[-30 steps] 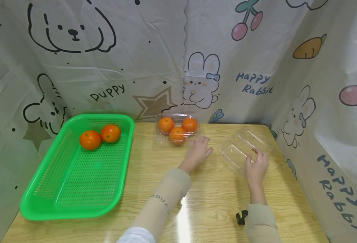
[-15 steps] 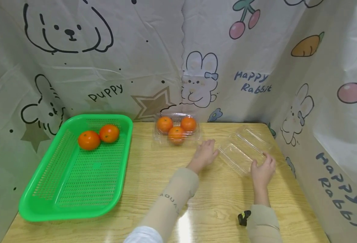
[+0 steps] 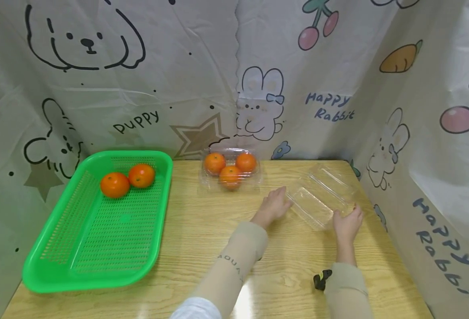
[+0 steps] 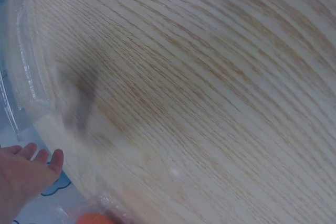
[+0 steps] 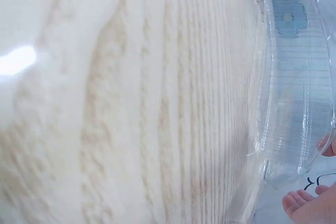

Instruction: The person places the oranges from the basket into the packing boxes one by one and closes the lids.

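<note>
A clear plastic clamshell box lies with its lid folded open at the right of the wooden table. My left hand is at its left corner, fingers stretched forward; the left wrist view shows the fingers loosely spread. On the other side, my right hand reaches the box's near right corner, thumb and fingers spread apart. In the right wrist view the thumb overlaps the clear rim, with the other fingers beyond the box's end. Neither hand is closed around it.
A second clear box with three oranges stands at the back middle. The green basket at left holds two more oranges. A small black object sits beside the right sleeve. Printed curtains surround the table.
My left hand has moved right, away from the box of oranges to the clear box's left corner. My right hand has shifted slightly right to its near right corner.
</note>
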`<state>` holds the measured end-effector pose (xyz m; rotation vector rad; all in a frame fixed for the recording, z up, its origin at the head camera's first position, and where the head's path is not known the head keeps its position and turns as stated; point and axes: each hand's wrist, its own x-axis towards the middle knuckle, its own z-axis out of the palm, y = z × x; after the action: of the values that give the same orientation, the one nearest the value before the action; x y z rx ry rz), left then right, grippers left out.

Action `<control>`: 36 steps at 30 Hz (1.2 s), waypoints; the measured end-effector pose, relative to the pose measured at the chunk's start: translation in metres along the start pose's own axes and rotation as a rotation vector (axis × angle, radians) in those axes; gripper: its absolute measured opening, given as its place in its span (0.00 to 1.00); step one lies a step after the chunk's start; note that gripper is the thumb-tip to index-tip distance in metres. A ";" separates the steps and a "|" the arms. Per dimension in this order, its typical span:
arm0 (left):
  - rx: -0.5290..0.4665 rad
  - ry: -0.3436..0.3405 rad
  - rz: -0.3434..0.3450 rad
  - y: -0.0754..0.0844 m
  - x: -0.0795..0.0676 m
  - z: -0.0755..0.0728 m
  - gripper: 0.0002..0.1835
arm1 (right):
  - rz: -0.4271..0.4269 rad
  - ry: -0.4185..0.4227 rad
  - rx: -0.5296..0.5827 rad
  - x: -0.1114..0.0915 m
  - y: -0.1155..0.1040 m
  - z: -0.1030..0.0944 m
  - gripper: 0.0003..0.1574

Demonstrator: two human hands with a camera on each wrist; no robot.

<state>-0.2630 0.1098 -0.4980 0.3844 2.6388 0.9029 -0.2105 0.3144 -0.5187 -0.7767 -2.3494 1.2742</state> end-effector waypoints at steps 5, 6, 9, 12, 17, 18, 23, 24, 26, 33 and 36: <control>-0.186 -0.008 -0.037 0.001 0.000 0.002 0.34 | 0.125 -0.076 0.100 0.005 0.001 -0.003 0.44; -0.212 -0.009 -0.038 0.001 0.000 0.002 0.34 | 0.147 -0.092 0.133 0.007 0.002 -0.003 0.44; -0.270 -0.012 -0.034 0.001 0.001 0.003 0.34 | 0.197 -0.126 0.204 0.009 0.004 -0.002 0.44; -0.303 -0.016 -0.017 0.001 0.001 0.004 0.34 | 0.220 -0.131 0.242 0.011 0.006 0.000 0.41; -0.337 -0.014 -0.005 0.002 -0.001 0.005 0.34 | 0.242 -0.118 0.244 0.011 0.007 0.001 0.37; -0.337 -0.010 -0.008 0.003 -0.001 0.005 0.34 | 0.245 -0.120 0.245 0.011 0.006 0.002 0.37; -0.345 0.013 -0.038 0.004 -0.003 0.007 0.33 | 0.268 -0.155 0.250 0.009 0.006 0.001 0.37; -0.351 0.021 -0.046 0.004 -0.003 0.008 0.33 | 0.271 -0.162 0.243 0.008 0.006 0.000 0.37; -0.353 0.051 -0.065 0.004 -0.003 0.009 0.31 | 0.274 -0.172 0.224 0.008 0.006 0.000 0.37; -0.276 0.154 -0.144 0.001 -0.005 0.010 0.22 | 0.295 -0.212 0.177 0.009 0.006 -0.002 0.36; -0.233 0.181 -0.149 -0.003 -0.005 0.010 0.19 | 0.325 -0.233 0.212 0.008 0.005 -0.003 0.38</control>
<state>-0.2549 0.1113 -0.5065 0.0494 2.6368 1.2279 -0.2138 0.3237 -0.5213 -1.0167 -2.2713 1.8042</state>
